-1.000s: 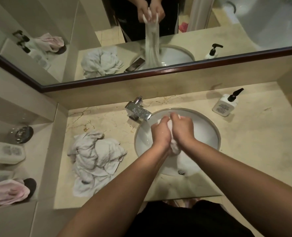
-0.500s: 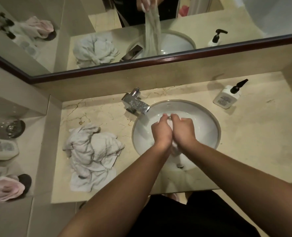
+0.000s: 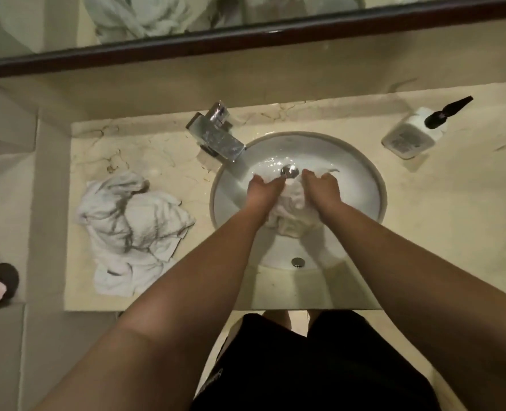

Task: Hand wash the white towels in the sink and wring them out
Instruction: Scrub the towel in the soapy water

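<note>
1. While we have the white towel (image 3: 287, 203) bunched low in the sink (image 3: 361, 170), our left hand (image 3: 262, 189) and right hand (image 3: 320, 186) each grip a fistful of it, fingers curled into the cloth.
2. We judge this to be scrubbing: rub the two fistfuls against each other, keeping them over the drain (image 3: 289, 171).
3. Keep clear of the tap (image 3: 216, 134).
4. More towels (image 3: 127, 229) lie heaped on the bench (image 3: 453, 218), left of the sink, likely waiting.
</note>
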The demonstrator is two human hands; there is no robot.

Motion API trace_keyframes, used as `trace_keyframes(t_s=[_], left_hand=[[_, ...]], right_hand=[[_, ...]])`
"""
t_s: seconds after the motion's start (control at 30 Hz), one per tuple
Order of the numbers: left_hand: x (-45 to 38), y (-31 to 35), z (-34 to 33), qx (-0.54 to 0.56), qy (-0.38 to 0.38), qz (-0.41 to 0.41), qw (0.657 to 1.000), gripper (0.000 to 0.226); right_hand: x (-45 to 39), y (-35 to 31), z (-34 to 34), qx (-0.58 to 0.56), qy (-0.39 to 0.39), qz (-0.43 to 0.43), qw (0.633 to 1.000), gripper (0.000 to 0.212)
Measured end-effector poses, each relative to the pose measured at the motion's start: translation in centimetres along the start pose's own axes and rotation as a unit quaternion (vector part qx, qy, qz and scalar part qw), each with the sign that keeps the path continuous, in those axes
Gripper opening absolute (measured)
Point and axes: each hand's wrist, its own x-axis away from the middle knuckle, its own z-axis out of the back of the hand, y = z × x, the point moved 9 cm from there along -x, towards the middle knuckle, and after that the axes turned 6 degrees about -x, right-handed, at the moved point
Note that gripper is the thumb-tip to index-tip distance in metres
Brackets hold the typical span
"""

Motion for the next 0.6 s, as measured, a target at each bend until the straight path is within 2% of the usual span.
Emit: trace_keyframes(t_s=[0.07,0.13,0.23,0.33,0.43,0.5,0.6], left_hand=[[-2.6,-1.2,-0.1,-0.038,0.004,0.003,0.999,0.047],[-4.8,-2.5,0.2,-0.088,0.031,0.007,0.996,0.047],[-7.4,-3.2,0.6,-0.084,0.068,-0.007,0.994,0.047],[-10.0,-4.2,0.0,-0.095,0.068,-0.007,0.993,0.05],[-12.0,-6.1,-1.3,-0.198,0.032,0.003,0.98,0.059],[-12.8,-7.2,-1.9,-0.265,0.022,-0.006,0.964,0.07],[-14.3,-8.5,-1.7,-0.347,0.055,-0.005,0.936,0.062]], right_hand=[[-2.5,1.1,-0.3,0.021,-0.031,-0.005,0.999,0.033],[-4.7,2.0,-0.1,0.061,-0.044,-0.005,0.997,0.027],[-8.0,2.6,0.6,0.077,-0.048,0.013,0.996,0.022],[-10.6,4.0,0.6,0.126,-0.071,0.034,0.989,0.027],[-12.5,6.6,-0.1,0.171,-0.11,0.013,0.979,0.037],[-13.2,8.1,-0.7,0.206,-0.13,0.014,0.97,0.035],[-14.4,9.5,-0.9,0.302,-0.106,0.029,0.947,0.044]])
